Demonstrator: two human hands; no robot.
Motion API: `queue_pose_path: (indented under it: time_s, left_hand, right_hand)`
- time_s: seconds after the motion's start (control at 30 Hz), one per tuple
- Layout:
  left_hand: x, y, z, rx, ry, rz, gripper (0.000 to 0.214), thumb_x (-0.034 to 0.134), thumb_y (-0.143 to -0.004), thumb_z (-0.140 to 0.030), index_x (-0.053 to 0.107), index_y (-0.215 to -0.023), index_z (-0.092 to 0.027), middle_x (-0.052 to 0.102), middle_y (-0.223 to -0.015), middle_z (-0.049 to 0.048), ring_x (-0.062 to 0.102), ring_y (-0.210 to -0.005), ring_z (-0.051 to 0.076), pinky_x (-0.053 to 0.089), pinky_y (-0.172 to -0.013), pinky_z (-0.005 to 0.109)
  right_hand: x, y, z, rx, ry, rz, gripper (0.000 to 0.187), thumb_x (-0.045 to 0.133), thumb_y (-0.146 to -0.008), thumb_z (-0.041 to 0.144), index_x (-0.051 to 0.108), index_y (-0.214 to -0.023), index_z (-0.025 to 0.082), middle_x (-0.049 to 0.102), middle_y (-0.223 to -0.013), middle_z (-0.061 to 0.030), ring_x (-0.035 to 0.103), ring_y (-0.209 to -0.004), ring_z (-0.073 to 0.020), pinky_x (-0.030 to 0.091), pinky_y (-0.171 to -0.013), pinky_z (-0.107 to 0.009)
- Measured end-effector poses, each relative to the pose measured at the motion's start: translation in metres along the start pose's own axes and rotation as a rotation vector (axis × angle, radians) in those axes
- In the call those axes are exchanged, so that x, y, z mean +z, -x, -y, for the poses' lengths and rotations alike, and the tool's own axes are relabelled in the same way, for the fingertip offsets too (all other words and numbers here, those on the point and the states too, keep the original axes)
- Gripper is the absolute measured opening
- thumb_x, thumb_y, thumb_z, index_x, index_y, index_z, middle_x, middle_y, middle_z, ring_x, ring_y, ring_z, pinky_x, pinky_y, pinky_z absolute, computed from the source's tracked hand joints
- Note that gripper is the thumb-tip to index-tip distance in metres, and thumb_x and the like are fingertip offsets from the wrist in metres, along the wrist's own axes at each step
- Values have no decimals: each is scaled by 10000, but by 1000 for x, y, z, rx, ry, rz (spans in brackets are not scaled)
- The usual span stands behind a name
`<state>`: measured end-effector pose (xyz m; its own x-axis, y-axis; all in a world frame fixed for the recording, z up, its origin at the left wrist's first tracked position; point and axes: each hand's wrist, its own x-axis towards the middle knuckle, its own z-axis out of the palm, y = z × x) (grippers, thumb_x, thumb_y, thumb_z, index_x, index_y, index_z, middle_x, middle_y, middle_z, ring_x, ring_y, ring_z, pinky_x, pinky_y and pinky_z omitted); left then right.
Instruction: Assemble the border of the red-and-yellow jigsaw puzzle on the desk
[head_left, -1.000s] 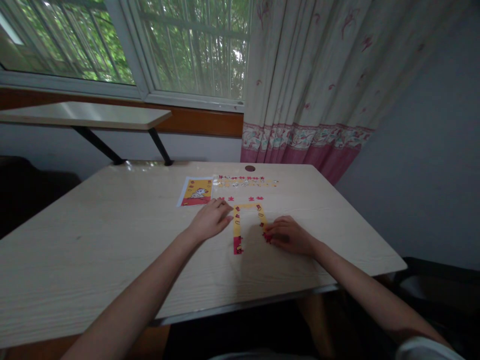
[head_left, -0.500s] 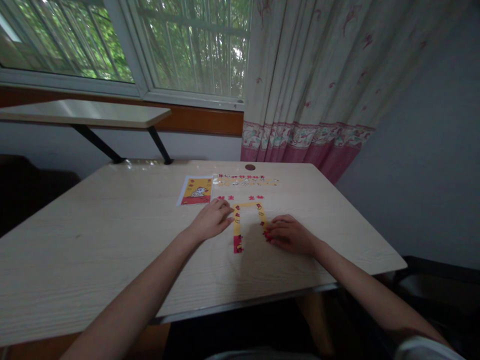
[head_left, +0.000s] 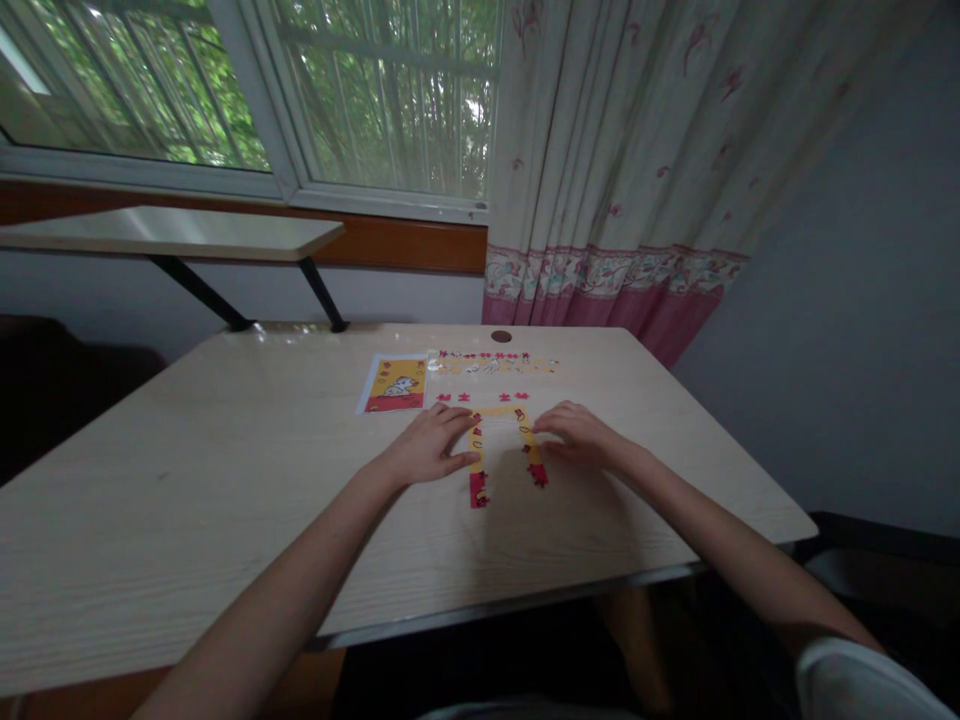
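On the table lies a partly joined jigsaw puzzle border (head_left: 496, 412), yellow along the top with two side strips ending in red. My left hand (head_left: 431, 443) rests at the left strip, fingers apart, with the fingertips touching its outer edge. My right hand (head_left: 581, 435) is beside the upper part of the right strip, its fingers spread and slightly bent. Neither hand has a piece visibly gripped. Red puzzle pieces (head_left: 505, 397) lie just beyond the top strip. A printed picture of a white animal (head_left: 394, 384) on yellow and red lies to the left.
Rows of loose puzzle pieces (head_left: 487, 362) lie farther back on the wooden table (head_left: 262, 480). Behind them is a round dark hole (head_left: 501, 337). A raised shelf (head_left: 172, 235) on black legs stands at the back left, and a curtain (head_left: 600, 180) hangs behind the table.
My right hand has moved up along the right strip, away from its red lower end, which now shows. My left hand has shifted slightly right onto the left strip's edge.
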<state>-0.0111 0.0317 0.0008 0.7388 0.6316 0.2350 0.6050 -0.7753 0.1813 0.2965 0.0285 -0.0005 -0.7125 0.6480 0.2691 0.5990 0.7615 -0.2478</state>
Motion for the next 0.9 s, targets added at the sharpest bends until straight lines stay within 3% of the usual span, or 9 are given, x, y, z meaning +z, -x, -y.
queue_pose_path:
  time_s: [0.2, 0.37, 0.67, 0.9]
  left_hand:
    - [1, 0, 0, -32, 7, 39, 590, 503, -815, -558, 497, -1246, -154, 541, -1239, 123, 476, -1074, 287, 375, -891, 411]
    - [0, 0, -2, -43, 6, 53, 576, 505, -819, -546, 501, -1241, -153, 541, -1248, 116, 473, -1080, 285, 375, -895, 403]
    - [1, 0, -2, -40, 4, 35, 559, 476, -842, -539, 486, -1249, -155, 522, -1267, 122, 466, -1096, 284, 373, -904, 411]
    - [0, 1, -2, -23, 43, 16, 469, 445, -870, -508, 541, -1172, -163, 566, -1158, 123, 503, -1064, 268, 393, -891, 400]
  right_hand:
    - [14, -32, -25, 244, 123, 7, 336, 481, -889, 312, 586, -1175, 171, 630, -1106, -110, 541, -1030, -206, 377, -897, -339]
    - [19, -49, -27, 328, 158, -45, 331, 453, -906, 323, 606, -1154, 166, 641, -1052, -109, 548, -978, -199, 380, -870, -313]
    - [19, -78, -19, 295, 179, -79, 272, 495, -883, 321, 675, -1046, 198, 652, -993, -83, 550, -959, -198, 368, -870, -304]
    - [29, -127, -6, 143, 67, -44, 245, 529, -860, 301, 692, -1016, 207, 675, -963, -52, 573, -943, -178, 375, -878, -287]
